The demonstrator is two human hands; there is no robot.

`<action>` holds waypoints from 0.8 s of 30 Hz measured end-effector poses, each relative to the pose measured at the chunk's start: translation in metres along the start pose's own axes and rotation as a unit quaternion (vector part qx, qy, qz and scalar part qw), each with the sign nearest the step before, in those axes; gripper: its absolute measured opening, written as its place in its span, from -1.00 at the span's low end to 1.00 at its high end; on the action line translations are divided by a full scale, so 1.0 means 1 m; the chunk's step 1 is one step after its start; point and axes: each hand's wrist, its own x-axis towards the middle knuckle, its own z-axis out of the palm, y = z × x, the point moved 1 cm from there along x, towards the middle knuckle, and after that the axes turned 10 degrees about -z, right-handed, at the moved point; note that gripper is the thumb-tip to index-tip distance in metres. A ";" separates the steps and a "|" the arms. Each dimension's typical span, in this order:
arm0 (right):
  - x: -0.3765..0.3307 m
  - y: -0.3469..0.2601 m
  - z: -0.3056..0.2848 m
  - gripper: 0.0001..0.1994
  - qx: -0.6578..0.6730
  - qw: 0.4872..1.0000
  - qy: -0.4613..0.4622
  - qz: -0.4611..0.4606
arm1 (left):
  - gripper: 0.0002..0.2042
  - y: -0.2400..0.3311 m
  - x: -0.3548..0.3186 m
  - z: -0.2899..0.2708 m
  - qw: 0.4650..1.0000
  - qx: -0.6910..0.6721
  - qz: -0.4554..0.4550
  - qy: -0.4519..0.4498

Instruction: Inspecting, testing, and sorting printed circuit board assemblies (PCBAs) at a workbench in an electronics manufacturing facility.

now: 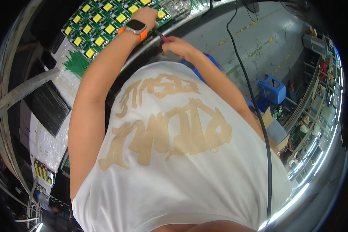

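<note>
Circuit board [104, 23]: matt green laminate carrying glossy yellow plastic blocks. Watch [135, 26]: glossy dark glass face, matt orange strap. Shirt [181, 154]: white matt cloth with tan print. Stool [273, 88]: smooth blue plastic. Floor [259, 34]: dull grey, scuffed.

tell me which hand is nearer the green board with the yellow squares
Left. The left hand, with a watch on its wrist, rests on the green board at its edge. The right hand holds a thin red-handled tool just off the board.

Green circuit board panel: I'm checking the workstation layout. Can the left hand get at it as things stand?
Probably yes: the left hand already rests on the green circuit board panel, nothing between them.
</note>
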 end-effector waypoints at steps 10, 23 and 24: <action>0.000 0.040 -0.019 -0.69 0.274 0.959 0.031 -0.060 | -0.73 -0.004 0.005 -0.013 0.999 -0.038 -0.031 0.011; 0.019 0.045 -0.027 -0.64 0.368 0.926 -0.031 -0.077 | -0.78 -0.004 0.027 0.014 0.998 -0.030 0.024 0.045; 0.019 0.045 -0.027 -0.63 0.371 0.925 -0.034 -0.077 | -0.78 -0.004 0.029 0.014 0.999 -0.026 0.021 0.037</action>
